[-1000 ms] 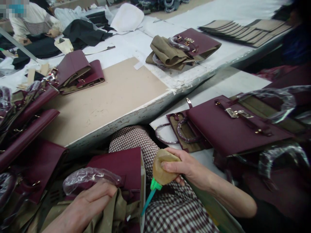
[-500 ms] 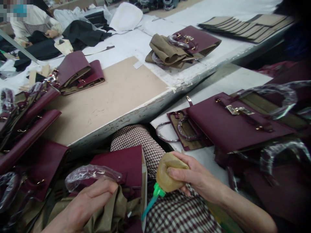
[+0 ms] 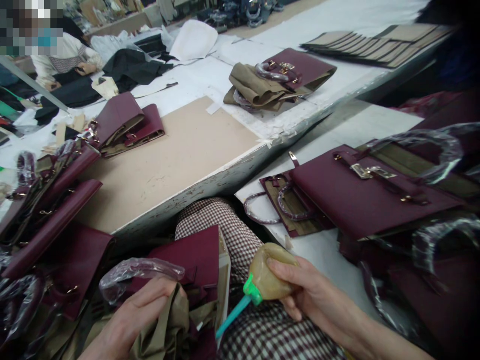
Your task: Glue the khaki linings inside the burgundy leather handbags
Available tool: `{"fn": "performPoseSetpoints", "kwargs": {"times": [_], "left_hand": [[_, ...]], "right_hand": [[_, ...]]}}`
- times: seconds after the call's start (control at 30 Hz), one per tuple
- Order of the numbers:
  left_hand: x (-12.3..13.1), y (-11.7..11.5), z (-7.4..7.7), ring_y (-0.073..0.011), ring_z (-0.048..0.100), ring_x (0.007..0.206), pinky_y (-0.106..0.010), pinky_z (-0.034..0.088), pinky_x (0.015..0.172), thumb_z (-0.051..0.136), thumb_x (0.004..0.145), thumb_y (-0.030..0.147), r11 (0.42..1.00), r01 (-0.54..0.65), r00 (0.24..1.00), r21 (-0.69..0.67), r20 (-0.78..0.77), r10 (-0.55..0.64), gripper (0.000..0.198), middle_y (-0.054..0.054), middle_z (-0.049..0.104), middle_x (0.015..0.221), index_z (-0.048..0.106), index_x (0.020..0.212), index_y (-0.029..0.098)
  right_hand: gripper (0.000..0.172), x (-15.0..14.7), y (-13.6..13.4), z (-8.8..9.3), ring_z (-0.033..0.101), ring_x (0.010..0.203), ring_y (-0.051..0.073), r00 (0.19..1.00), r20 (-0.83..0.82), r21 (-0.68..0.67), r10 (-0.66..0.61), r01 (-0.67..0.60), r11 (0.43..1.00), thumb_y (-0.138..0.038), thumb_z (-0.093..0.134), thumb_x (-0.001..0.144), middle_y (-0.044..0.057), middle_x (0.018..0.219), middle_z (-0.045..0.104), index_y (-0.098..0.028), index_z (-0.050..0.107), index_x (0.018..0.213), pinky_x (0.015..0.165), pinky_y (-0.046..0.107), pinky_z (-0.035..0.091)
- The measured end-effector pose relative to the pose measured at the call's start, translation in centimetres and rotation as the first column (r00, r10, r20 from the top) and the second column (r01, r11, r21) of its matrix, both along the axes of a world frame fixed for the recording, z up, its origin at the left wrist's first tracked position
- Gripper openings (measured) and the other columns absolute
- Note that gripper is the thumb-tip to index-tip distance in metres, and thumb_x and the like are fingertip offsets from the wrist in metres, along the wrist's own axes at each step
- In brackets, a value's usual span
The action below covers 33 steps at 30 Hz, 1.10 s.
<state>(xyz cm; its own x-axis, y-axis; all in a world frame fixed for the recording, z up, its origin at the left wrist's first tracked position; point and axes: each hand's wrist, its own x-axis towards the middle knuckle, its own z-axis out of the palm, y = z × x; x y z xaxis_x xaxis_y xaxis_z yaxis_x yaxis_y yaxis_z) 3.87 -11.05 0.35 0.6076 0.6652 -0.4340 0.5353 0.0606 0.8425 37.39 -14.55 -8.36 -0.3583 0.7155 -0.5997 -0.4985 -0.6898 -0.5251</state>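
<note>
Across my lap lies a burgundy handbag (image 3: pixel 191 250) with a plastic-wrapped handle (image 3: pixel 138 272) and crumpled olive lining (image 3: pixel 165 325) spilling out. My left hand (image 3: pixel 144 310) is closed on the lining beside the handle; its fingertips are partly hidden. In my right hand (image 3: pixel 300 280) is a yellowish squeeze bottle (image 3: pixel 275 270) with a green cap (image 3: pixel 252 290) and a blue nozzle (image 3: pixel 234 316). The nozzle points down and left, its tip at the open edge of the bag. Whether the tip touches the edge I cannot tell.
Burgundy handbags lie in a pile (image 3: pixel 48 225) at left and in another stack (image 3: pixel 360 190) at right. One more bag (image 3: pixel 303 67) rests on the white table, with flat beige panels (image 3: pixel 375 45) behind. A person (image 3: pixel 67 60) handles black material at the far left.
The squeeze bottle has tilted and shifted slightly right and down in my right hand's grip, its nozzle now slanting more. My left hand keeps its hold. The whole view has shifted slightly.
</note>
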Motion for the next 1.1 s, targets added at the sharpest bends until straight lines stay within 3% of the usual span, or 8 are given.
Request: {"fn": "performPoseSetpoints", "kwargs": {"times": [0.17,0.3,0.6,0.7,0.83,0.97,1.03,1.1], "left_hand": [[0.7,-0.4,-0.3,-0.0183,0.066,0.09,-0.016,0.055,0.078,0.067,0.1,0.042,0.854,-0.465,0.885,-0.233,-0.16,0.438,0.025,-0.005,0.069,0.096,0.074,0.084,0.024],[1.4,-0.6,0.0,-0.0156,0.061,0.082,-0.014,0.052,0.07,0.077,0.09,0.054,0.741,-0.579,0.812,-0.341,-0.16,0.561,0.03,-0.002,0.066,0.091,0.076,0.08,0.025],[0.9,0.7,1.0,-0.0199,0.071,0.093,-0.019,0.058,0.083,0.061,0.105,0.039,0.956,-0.287,0.955,-0.067,-0.105,0.279,0.026,-0.008,0.075,0.099,0.077,0.09,0.025],[0.9,0.9,0.9,-0.0176,0.073,0.085,-0.017,0.059,0.077,0.054,0.108,0.031,0.979,-0.204,0.974,0.023,-0.099,0.205,0.027,-0.007,0.076,0.096,0.074,0.091,0.025],[0.9,0.6,0.5,-0.0163,0.073,0.085,-0.017,0.058,0.081,0.05,0.109,0.025,0.982,-0.034,0.996,0.183,-0.075,0.048,0.023,-0.005,0.074,0.094,0.07,0.098,0.025],[0.6,0.3,0.2,-0.0164,0.071,0.095,-0.019,0.056,0.093,0.038,0.112,0.025,0.901,0.165,0.982,0.4,-0.147,-0.115,0.026,-0.007,0.072,0.106,0.065,0.11,0.025],[0.3,0.4,0.2,-0.0166,0.068,0.108,-0.019,0.049,0.105,0.039,0.113,0.026,0.764,0.25,0.965,0.595,-0.215,-0.148,0.025,-0.008,0.072,0.114,0.063,0.116,0.023],[-0.1,0.8,0.5,-0.0174,0.063,0.12,-0.019,0.04,0.115,0.048,0.11,0.025,0.561,0.319,0.946,0.764,-0.296,-0.135,0.02,-0.009,0.072,0.118,0.066,0.118,0.02]], "right_hand": [[0.04,-0.2,-0.9,-0.7,0.044,0.049,0.005,0.996,0.042,-0.156,-0.083,0.088,0.984,-0.052,0.086,0.084,0.001,0.078,0.064,-0.015,0.076,0.097,0.038,0.014,0.044],[0.039,0.2,-1.4,-0.5,0.042,0.049,0.005,0.997,0.054,-0.097,-0.063,0.068,0.993,-0.052,0.08,0.09,0.001,0.078,0.062,-0.015,0.076,0.101,0.039,0.014,0.045],[0.043,-0.2,-1.0,0.5,0.044,0.048,0.004,1.0,0.009,-0.036,-0.004,0.004,0.999,-0.053,0.081,0.089,0.003,0.081,0.066,-0.012,0.076,0.104,0.038,0.013,0.044],[0.04,0.0,-0.9,0.0,0.047,0.046,0.004,0.99,-0.09,-0.185,-0.107,0.089,0.979,-0.047,0.087,0.086,0.003,0.076,0.068,-0.011,0.076,0.102,0.037,0.012,0.043],[0.043,0.6,-0.6,-1.1,0.053,0.042,0.006,0.899,-0.244,-0.424,-0.363,0.237,0.874,-0.028,0.098,0.074,0.0,0.07,0.067,-0.015,0.071,0.104,0.033,0.012,0.039],[0.032,1.7,0.2,-1.7,0.057,0.043,0.006,0.641,-0.52,-0.534,-0.565,0.272,0.8,-0.022,0.077,0.091,0.007,0.082,0.066,-0.012,0.058,0.114,0.032,0.011,0.039],[0.023,2.5,0.7,-1.6,0.059,0.045,0.007,0.466,-0.607,-0.572,-0.644,0.306,0.761,-0.023,0.052,0.102,0.011,0.089,0.063,-0.008,0.051,0.12,0.033,0.012,0.042],[0.026,3.3,1.3,-1.1,0.061,0.046,0.009,0.339,-0.654,-0.566,-0.676,0.373,0.735,-0.02,0.037,0.103,0.011,0.092,0.06,-0.009,0.047,0.124,0.033,0.014,0.046]]}}
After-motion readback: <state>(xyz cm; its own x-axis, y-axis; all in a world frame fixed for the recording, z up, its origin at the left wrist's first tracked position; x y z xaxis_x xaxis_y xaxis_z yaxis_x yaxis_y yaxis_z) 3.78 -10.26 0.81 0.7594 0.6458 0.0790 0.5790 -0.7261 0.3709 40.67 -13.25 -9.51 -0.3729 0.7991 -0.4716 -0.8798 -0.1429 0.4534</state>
